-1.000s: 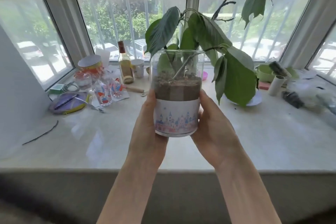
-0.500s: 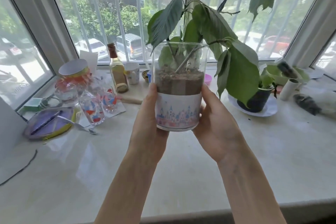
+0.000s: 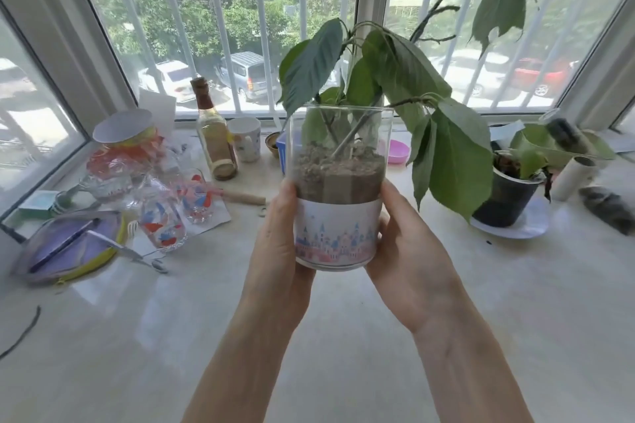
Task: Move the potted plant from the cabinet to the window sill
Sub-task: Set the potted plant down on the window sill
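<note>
The potted plant point(image 3: 338, 213) is a clear glass jar with brown soil, a white band printed with pink and blue castles, and large drooping green leaves. It is held upright in the air above the pale marble window sill point(image 3: 481, 302), not touching it. My left hand point(image 3: 280, 251) wraps the jar's left side and my right hand point(image 3: 409, 257) wraps its right side. The jar's bottom edge shows between my palms.
On the sill's left lie a purple pouch point(image 3: 68, 245), patterned glasses point(image 3: 163, 223), a lidded jar point(image 3: 122, 144), a bottle point(image 3: 214, 134) and a mug point(image 3: 245, 139). A second plant in a dark pot point(image 3: 505, 197) on a white saucer stands right, with a cardboard roll point(image 3: 572, 177) beyond.
I have come closer to the window. The sill's front edge has dropped out of view, and the jar now hangs lower, over the middle of the sill. Both hands keep their hold.
</note>
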`<state>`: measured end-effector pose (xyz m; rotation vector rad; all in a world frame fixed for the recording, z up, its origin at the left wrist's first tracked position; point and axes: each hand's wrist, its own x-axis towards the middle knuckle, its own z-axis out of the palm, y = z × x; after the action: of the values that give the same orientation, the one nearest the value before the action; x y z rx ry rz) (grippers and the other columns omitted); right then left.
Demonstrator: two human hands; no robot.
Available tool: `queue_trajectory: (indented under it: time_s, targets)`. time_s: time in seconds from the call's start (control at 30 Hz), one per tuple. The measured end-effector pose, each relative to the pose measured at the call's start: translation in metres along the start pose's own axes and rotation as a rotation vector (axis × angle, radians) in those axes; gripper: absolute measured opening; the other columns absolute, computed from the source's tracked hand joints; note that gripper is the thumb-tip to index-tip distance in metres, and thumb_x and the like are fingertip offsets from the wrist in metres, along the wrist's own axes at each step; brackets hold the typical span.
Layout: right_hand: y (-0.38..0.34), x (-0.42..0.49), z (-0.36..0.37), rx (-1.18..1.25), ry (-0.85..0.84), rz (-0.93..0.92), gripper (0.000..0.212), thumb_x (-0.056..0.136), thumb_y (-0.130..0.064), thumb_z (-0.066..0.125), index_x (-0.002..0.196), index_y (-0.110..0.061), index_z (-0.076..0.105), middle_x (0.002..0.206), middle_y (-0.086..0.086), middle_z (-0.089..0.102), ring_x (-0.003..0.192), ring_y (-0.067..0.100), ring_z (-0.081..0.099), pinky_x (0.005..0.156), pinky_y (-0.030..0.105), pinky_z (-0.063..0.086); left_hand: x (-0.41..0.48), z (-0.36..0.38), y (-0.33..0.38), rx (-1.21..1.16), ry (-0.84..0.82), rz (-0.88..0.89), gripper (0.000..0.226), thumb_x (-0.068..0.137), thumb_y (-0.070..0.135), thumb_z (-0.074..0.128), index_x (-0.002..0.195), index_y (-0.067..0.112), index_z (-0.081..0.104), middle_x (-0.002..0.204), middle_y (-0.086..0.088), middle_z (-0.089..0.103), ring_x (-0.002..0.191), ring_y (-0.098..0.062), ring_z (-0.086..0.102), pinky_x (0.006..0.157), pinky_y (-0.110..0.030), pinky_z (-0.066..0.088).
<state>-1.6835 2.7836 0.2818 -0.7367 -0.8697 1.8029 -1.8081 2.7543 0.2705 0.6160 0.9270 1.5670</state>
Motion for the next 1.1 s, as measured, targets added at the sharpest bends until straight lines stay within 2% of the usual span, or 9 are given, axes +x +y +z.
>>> queue_trajectory:
  time_s: [0.07,0.13,0.23,0.53,0.57,0.63,0.7,0.9,1.1]
  targets:
    - [0.002,0.007,-0.005,0.010,-0.003,0.001,0.041,0.108,-0.037,0.043,0.139,-0.024,0.066,0.134,0.001,0.075,0.123,0.012,0.070,0.103,0.042,0.059,0.007,-0.001,-0.005,-0.026,0.005,0.012,0.076,0.075,0.062,0.058,0.139,0.020,0.062,0.132,-0.008,0.075,0.116,-0.025,0.075,0.080,-0.039,0.064]
    - [0.005,0.017,-0.013,0.008,0.000,0.011,0.040,0.106,-0.037,0.045,0.137,-0.024,0.067,0.130,0.000,0.077,0.109,0.005,0.075,0.095,0.035,0.063,0.017,-0.002,-0.013,-0.034,0.012,0.018,0.074,0.076,0.061,0.057,0.138,0.020,0.063,0.129,-0.007,0.076,0.112,-0.022,0.076,0.076,-0.036,0.064]
    - [0.008,0.030,-0.023,-0.004,0.004,0.024,0.040,0.106,-0.036,0.045,0.136,-0.023,0.067,0.125,-0.001,0.078,0.098,0.001,0.077,0.085,0.028,0.065,0.028,-0.003,-0.024,-0.026,0.022,0.041,0.070,0.078,0.062,0.054,0.135,0.022,0.064,0.126,-0.005,0.078,0.110,-0.020,0.077,0.076,-0.034,0.064]
    - [0.026,0.065,-0.043,-0.081,-0.014,0.054,0.042,0.108,-0.036,0.042,0.142,-0.021,0.063,0.129,-0.003,0.076,0.094,-0.003,0.075,0.078,0.021,0.063,0.063,-0.019,-0.053,0.051,0.078,0.110,0.051,0.082,0.061,0.050,0.115,0.029,0.072,0.112,0.001,0.083,0.101,-0.016,0.080,0.073,-0.031,0.064]
    - [0.028,0.069,-0.044,-0.091,-0.014,0.055,0.043,0.108,-0.036,0.041,0.142,-0.020,0.062,0.130,-0.002,0.075,0.097,-0.001,0.075,0.079,0.022,0.063,0.066,-0.022,-0.055,0.082,0.085,0.116,0.049,0.087,0.061,0.047,0.115,0.030,0.072,0.112,0.003,0.083,0.101,-0.014,0.079,0.074,-0.030,0.064]
    - [0.032,0.075,-0.045,-0.107,-0.004,0.062,0.044,0.108,-0.036,0.040,0.144,-0.019,0.060,0.137,0.001,0.072,0.117,0.008,0.071,0.091,0.028,0.062,0.072,-0.027,-0.060,0.143,0.099,0.120,0.046,0.094,0.061,0.041,0.115,0.033,0.072,0.112,0.006,0.083,0.104,-0.011,0.078,0.077,-0.028,0.063]
    - [0.035,0.081,-0.048,-0.120,0.006,0.064,0.044,0.108,-0.037,0.040,0.144,-0.019,0.060,0.139,0.003,0.071,0.127,0.015,0.067,0.099,0.032,0.059,0.077,-0.030,-0.064,0.191,0.097,0.127,0.050,0.090,0.064,0.041,0.119,0.035,0.070,0.115,0.008,0.081,0.108,-0.009,0.077,0.080,-0.027,0.062]
    - [0.046,0.101,-0.059,-0.152,0.029,0.049,0.043,0.108,-0.039,0.040,0.139,-0.021,0.063,0.135,0.001,0.074,0.123,0.014,0.069,0.095,0.031,0.057,0.095,-0.039,-0.075,0.240,0.104,0.139,0.059,0.075,0.068,0.050,0.116,0.031,0.071,0.111,0.012,0.082,0.107,-0.004,0.076,0.079,-0.021,0.061]
    - [0.062,0.123,-0.067,-0.142,0.038,0.040,0.045,0.109,-0.039,0.038,0.142,-0.020,0.062,0.138,0.002,0.072,0.128,0.015,0.066,0.105,0.037,0.055,0.123,-0.051,-0.083,0.360,0.129,0.139,0.047,0.088,0.068,0.044,0.112,0.038,0.072,0.112,0.015,0.081,0.110,-0.002,0.074,0.089,-0.027,0.059]
